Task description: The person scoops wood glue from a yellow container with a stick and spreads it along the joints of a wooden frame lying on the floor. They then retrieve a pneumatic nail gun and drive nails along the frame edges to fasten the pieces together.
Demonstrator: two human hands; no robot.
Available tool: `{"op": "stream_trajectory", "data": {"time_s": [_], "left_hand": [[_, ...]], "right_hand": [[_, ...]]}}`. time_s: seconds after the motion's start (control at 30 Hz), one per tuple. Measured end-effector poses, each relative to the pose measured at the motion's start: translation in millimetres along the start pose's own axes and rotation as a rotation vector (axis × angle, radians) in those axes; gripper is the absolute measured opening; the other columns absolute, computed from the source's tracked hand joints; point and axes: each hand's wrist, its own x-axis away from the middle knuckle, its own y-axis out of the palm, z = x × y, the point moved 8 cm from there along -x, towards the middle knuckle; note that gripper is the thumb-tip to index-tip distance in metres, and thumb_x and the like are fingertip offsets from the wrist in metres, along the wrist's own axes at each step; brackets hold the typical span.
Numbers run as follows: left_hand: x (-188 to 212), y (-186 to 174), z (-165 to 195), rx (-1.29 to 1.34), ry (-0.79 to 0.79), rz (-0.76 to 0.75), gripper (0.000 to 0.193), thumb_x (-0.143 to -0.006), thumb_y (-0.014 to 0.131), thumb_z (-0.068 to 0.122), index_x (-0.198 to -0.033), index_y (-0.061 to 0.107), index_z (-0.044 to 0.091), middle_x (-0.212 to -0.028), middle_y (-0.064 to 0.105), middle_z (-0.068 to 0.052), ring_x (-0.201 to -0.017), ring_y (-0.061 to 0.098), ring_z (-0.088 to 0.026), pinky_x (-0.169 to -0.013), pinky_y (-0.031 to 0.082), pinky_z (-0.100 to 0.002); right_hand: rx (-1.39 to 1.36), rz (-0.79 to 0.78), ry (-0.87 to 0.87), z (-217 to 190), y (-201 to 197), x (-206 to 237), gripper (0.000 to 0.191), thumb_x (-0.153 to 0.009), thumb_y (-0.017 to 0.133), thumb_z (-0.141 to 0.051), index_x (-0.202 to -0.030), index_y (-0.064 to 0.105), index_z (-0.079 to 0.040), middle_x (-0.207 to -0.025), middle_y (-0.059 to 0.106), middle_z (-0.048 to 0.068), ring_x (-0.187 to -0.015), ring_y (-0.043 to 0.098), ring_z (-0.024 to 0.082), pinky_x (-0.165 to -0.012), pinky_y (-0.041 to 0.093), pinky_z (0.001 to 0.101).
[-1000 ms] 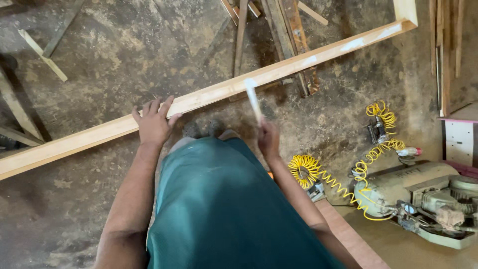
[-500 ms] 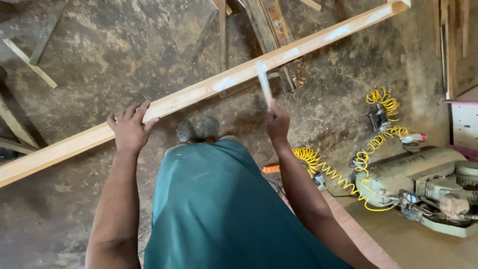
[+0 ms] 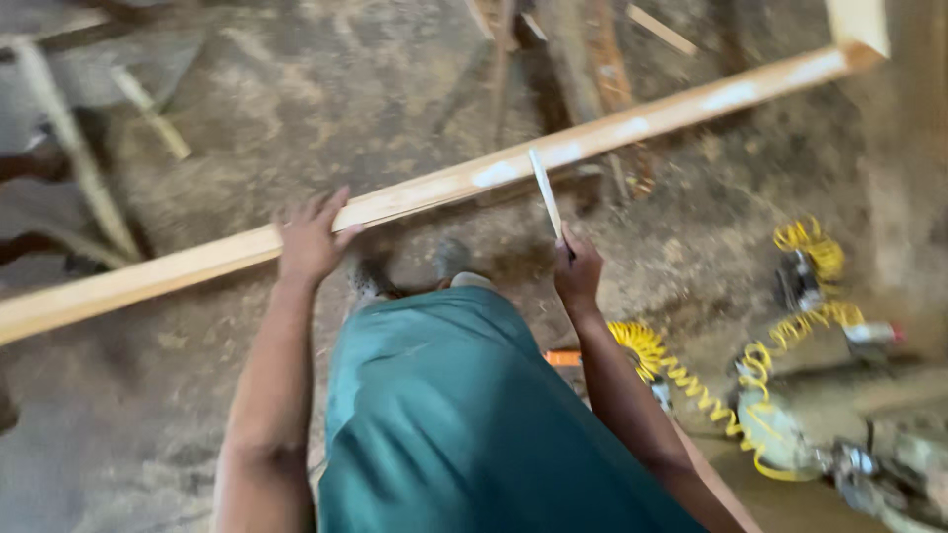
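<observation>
A long pale wooden plank runs from the lower left to the upper right, above a dusty floor. My left hand rests flat on it, fingers spread over its near edge. My right hand is closed around a thin white stick-like tool that points up toward the plank's near edge. My green garment fills the lower middle of the view.
A yellow coiled air hose lies on the floor at the right, beside a power tool at the lower right. Loose wood strips lie at the upper left and more boards at the top.
The view has shifted and blurred. My left hand has slid along the plank to the right, closer to my right hand. My right hand still holds the white tool upright.
</observation>
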Motion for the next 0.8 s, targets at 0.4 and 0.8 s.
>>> {"op": "stream_trajectory", "data": {"time_s": [0.4,0.8], "left_hand": [[89.2,-72.7,-156.7,-0.002,-0.147,0.074,0.079,-0.093,0.068,0.048,-0.161,0.035,0.023,-0.167,0.035,-0.009,-0.158,0.024,-0.032,-0.120,0.009,-0.073],[153.1,-90.1,-295.2,0.009,-0.198,0.114,0.060,-0.106,0.053,0.048,-0.160,0.045,0.025,-0.168,0.034,-0.015,-0.157,0.018,-0.039,-0.121,-0.002,-0.072]], "right_hand": [[-0.241,-0.545,-0.035,-155.0,146.5,82.3,0.024,-0.102,0.056,-0.014,-0.117,0.070,-0.003,-0.084,0.072,0.014,-0.075,0.070,0.027,-0.068,0.054,0.0371],[-0.386,-0.395,0.263,-254.5,227.9,150.6,0.024,-0.108,0.055,-0.016,-0.094,0.066,0.000,-0.069,0.059,0.002,-0.063,0.055,0.009,-0.059,0.045,0.0280]]}}
